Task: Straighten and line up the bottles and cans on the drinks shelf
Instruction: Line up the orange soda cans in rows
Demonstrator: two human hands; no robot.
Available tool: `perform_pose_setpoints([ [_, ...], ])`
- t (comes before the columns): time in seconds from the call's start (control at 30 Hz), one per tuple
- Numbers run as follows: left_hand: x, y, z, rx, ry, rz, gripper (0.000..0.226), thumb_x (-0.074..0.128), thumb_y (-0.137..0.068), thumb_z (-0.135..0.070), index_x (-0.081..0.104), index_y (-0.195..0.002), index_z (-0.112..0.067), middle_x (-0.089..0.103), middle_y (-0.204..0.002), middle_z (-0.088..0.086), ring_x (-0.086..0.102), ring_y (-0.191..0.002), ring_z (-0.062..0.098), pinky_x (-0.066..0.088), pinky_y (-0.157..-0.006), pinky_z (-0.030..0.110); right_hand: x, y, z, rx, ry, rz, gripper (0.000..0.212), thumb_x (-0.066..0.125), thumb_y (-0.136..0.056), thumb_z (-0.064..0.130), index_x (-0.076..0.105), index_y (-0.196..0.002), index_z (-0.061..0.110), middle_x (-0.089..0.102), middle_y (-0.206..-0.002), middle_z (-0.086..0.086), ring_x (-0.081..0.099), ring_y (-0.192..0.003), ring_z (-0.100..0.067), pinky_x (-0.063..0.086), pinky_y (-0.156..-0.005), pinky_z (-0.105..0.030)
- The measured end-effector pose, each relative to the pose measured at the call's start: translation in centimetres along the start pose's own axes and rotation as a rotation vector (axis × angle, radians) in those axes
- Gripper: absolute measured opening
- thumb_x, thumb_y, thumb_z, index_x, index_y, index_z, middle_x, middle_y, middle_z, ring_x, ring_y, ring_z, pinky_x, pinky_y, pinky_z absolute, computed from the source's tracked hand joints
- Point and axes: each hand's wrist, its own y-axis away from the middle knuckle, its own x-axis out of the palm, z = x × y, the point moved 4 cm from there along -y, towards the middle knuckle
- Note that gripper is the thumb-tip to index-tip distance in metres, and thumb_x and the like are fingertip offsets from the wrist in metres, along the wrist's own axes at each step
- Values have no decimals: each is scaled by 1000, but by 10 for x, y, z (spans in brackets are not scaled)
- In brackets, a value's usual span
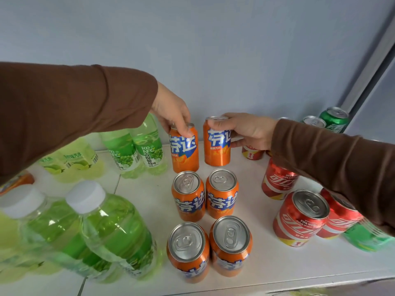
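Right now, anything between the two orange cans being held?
No. Head view shows bare white shelf between the left-held orange can and right-held orange can.

Bottles (111, 229) left of cans (208, 197)

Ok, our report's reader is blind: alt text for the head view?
Both hands grip the two rear orange cans: left hand on the left can, right hand on the right can. Green bottles stand left, red cans right.
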Motion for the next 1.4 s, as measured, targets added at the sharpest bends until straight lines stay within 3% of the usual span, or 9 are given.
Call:
perform_pose_setpoints([
  [0.1, 5, 3, -6, -7, -117, -32, 41, 88, -70, -33, 70, -103, -16, 76, -98, 2, 71, -77, 11, 54, -65, 25, 7, -5, -5, -28, 27, 0, 60, 80, -79, 35, 56, -130, 16, 69, -122, -4, 65, -114, -21, 52, -94, -35],
  [0.23, 22, 4, -11, -10, -314, -28, 54, 80, -78, -40, 62, -120, -12, 69, -113, 3, 66, -102, 23, 50, -77, 28, 15, -11, -14, 2, 86, -15, 61, 83, -78, 23, 53, -130, 16, 67, -124, -7, 63, -116, -25, 51, -99, -41],
  [0.33, 32, 0, -10, -17, -351, -46, 61, 80, -78, -43, 56, -126, -15, 65, -119, 3, 61, -106, 22, 51, -92, 35, 19, -12, -17, 29, 146, -20, 64, 83, -79, 21, 49, -134, 16, 65, -125, -8, 62, -114, -24, 53, -96, -42],
  [0.77, 33, -9, -17, -39, -379, -103, 63, 75, -84, -41, 50, -135, -13, 60, -128, 6, 57, -110, 23, 47, -88, 33, 21, -19, -17, 23, 269, 14, 73, 85, -76, 10, 44, -136, 15, 60, -131, -8, 59, -119, -28, 52, -102, -44],
  [0.9, 33, -9, -18, -62, -385, -94, 66, 75, -83, -41, 47, -137, -14, 59, -128, 6, 57, -110, 24, 48, -90, 35, 22, -20, -21, 9, 328, -2, 77, 85, -75, 8, 41, -138, 14, 59, -135, -9, 58, -122, -29, 50, -105, -47],
  [1.07, 24, 7, -23, -87, -368, -140, 78, 74, -83, -45, 38, -147, -16, 48, -146, 5, 51, -125, 24, 44, -102, 37, 12, -13, -11, -33, 410, 0, 88, 86, -75, 15, 34, -146, 17, 56, -133, -5, 57, -121, -26, 47, -106, -42],
  [1.27, 7, 65, -38, -47, -398, -322, 72, 69, -86, -50, 42, -145, -19, 48, -147, 2, 48, -131, 22, 39, -105, 36, -10, 45, 27, -272, 587, -103, 63, 78, -84, 34, 51, -139, 20, 54, -139, 0, 51, -127, -19, 42, -108, -37],
  [1.4, 8, 117, -60, 41, -430, -505, 64, 66, -86, -50, 46, -140, -23, 51, -141, -1, 49, -127, 21, 38, -101, 33, -19, 103, 38, -401, 681, -167, 47, 76, -84, 42, 61, -127, 30, 59, -126, 9, 52, -125, -13, 42, -105, -35],
])
